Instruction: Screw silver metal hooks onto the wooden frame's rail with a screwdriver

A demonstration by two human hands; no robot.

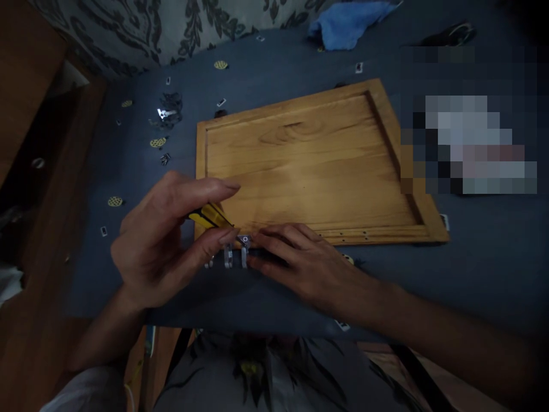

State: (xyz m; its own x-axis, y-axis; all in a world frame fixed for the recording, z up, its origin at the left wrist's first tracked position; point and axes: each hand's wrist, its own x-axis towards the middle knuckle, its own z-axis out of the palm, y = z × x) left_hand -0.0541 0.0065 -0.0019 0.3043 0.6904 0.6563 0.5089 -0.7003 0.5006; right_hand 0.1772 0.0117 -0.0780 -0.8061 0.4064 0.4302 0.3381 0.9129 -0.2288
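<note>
A wooden framed board lies flat on the blue patterned cloth, its near edge facing me. My left hand is closed around a screwdriver with a yellow and black handle, its tip angled down to a small metal hook at the board's near edge. A cross-slot screw head shows on that hook. The fingertips of my right hand press against the hook and the edge from the right. Another metal hook stands just left of it, with one more partly hidden by my left hand.
Several small dark holes run along the near edge right of my hand. Metal pieces and a small pile of screws lie to the left. A blue rag sits at the back. The right side is pixelated.
</note>
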